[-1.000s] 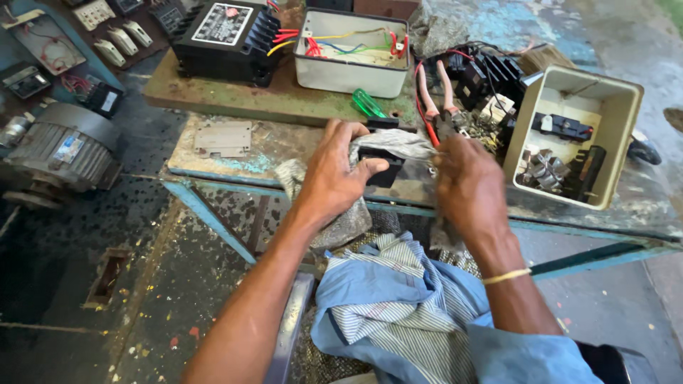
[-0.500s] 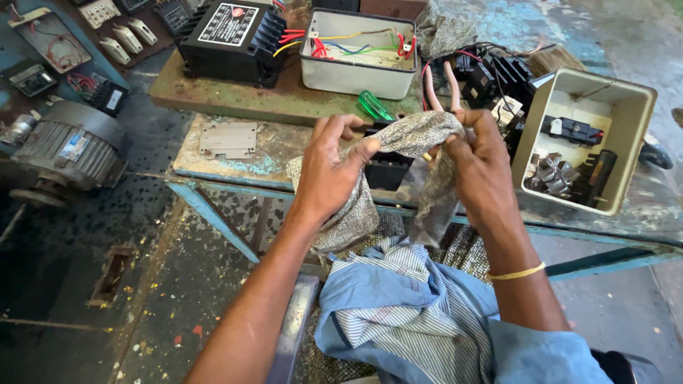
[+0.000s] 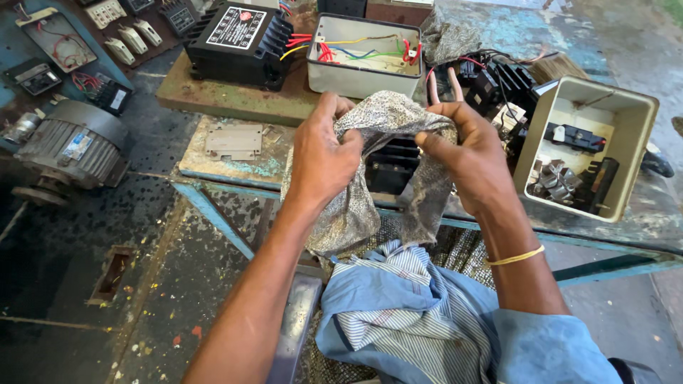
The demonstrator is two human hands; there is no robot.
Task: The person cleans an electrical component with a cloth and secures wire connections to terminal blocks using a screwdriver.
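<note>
Head view: grimy blue-painted workbench [image 3: 235,167].

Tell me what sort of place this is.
Probably an electrical repair workshop: an electric motor sits on the stained floor, an open box of coloured wiring and a black transformer-like unit stand on the worn workbench.

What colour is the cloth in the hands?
Grey with tiny dark speckles, the cloth shows best in the head view.

A grey, speckled rag [image 3: 388,153] — crumpled and grimy — stretches taut up top, its loose ends drooping below the bench edge.
</note>
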